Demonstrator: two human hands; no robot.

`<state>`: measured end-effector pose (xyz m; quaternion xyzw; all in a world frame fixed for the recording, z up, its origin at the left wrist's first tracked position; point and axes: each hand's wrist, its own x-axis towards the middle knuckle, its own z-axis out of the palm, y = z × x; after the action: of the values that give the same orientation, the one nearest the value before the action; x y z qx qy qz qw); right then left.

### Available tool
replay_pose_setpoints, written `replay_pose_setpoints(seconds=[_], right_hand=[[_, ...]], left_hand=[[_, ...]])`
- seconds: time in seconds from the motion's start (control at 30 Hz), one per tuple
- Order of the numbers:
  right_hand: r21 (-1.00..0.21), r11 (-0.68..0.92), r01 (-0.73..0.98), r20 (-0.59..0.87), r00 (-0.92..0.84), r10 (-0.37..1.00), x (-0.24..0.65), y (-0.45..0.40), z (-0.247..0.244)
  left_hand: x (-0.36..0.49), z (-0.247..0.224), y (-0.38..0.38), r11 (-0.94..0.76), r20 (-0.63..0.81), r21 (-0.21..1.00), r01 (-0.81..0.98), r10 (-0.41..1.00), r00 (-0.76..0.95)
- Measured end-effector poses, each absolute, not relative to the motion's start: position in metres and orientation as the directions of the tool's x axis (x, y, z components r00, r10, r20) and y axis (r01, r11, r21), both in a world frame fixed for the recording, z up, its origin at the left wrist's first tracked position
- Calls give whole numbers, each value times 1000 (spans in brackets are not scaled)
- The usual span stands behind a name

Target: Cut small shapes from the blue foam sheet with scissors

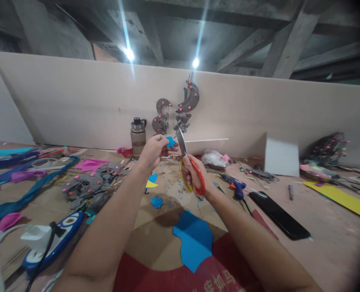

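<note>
My left hand (pixel 157 149) pinches a small blue foam cutout (pixel 170 142) by its edge, held up above the table. Just to its right, my right hand (pixel 194 172) grips a pair of scissors (pixel 182 142) with red and yellow handles, blades pointing up. The blades stand beside the cutout; whether they touch it I cannot tell. Below lie a blue flower-like cutout (pixel 157 202), a blue heart-like piece (pixel 152 177), a yellow piece (pixel 151 184) and a large irregular blue sheet (pixel 193 239). Tiny blue scraps are scattered between them.
At the right lie a blue hot glue gun (pixel 236 185) and a black phone (pixel 279 215). A bottle (pixel 138 138) stands by the back board. Grey decorations (pixel 90 182) and a blue-and-white power strip (pixel 55 243) are at the left. Grey moon-shaped hangings (pixel 189 97) hang behind.
</note>
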<state>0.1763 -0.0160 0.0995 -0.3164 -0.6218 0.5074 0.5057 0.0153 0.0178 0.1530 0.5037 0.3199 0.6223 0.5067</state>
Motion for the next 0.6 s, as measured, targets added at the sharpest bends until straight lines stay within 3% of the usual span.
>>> replay_pose_setpoints(seconds=[0.2, 0.6], right_hand=[[-922, 371, -108, 384, -359, 850, 178, -13, 98], [-962, 240, -127, 271, -517, 812, 182, -19, 104]], left_hand=[[13, 155, 18, -307, 324, 887, -346, 946, -9], [9, 156, 17, -192, 229, 935, -298, 969, 96]])
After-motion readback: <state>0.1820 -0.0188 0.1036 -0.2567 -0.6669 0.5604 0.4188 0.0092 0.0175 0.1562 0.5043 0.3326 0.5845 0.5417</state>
